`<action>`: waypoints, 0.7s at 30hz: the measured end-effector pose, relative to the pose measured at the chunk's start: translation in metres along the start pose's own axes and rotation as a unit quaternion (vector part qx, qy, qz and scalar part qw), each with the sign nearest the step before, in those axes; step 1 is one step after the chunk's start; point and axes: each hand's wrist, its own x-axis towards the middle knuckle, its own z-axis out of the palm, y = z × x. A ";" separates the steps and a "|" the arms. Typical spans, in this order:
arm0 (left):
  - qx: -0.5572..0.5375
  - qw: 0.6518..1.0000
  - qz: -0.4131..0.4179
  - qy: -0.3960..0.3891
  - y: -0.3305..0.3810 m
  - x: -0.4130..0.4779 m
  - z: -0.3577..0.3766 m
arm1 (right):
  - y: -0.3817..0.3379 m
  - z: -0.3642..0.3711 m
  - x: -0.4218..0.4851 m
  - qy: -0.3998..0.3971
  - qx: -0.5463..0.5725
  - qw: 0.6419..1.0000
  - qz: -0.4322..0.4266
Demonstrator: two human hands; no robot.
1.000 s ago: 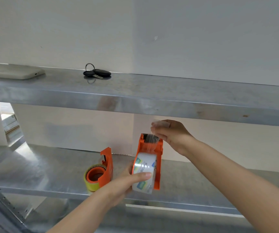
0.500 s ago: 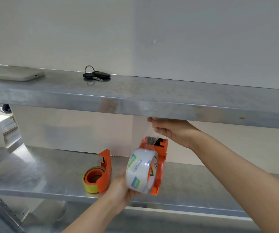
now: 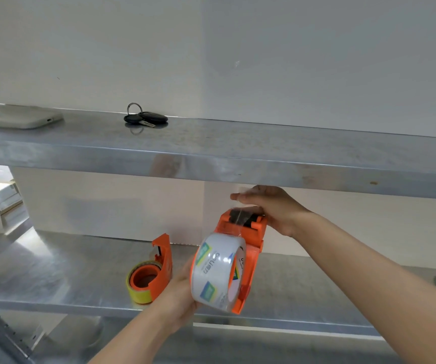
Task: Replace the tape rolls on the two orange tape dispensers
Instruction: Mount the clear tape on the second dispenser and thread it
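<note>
Holding orange dispenser (image 3: 248, 248) upright above lower shelf (image 3: 54, 271); left hand (image 3: 182, 292) gripping clear roll (image 3: 218, 271); right hand (image 3: 272, 208) fingers pinching tape end directly above cutter. Second dispenser (image 3: 163, 261) lying leftward, nearer left hand.

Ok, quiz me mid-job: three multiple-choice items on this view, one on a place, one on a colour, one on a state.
1. Where do the keys lie?
A. upper shelf
B. lower shelf
C. in a hand

2. What colour is the tape on the dispenser standing on the lower shelf?
A. clear
B. yellow
C. blue

3. The clear tape roll is:
A. lying loose
B. mounted on the held dispenser
C. boxed

Answers: A, they rest beside the phone; B, a yellow roll sits on it; B, the left hand grips it there while the right hand pulls the tape end.
</note>
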 end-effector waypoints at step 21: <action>-0.081 0.995 -0.057 0.005 0.008 -0.016 0.016 | 0.036 0.003 -0.007 -0.009 0.243 0.953 0.179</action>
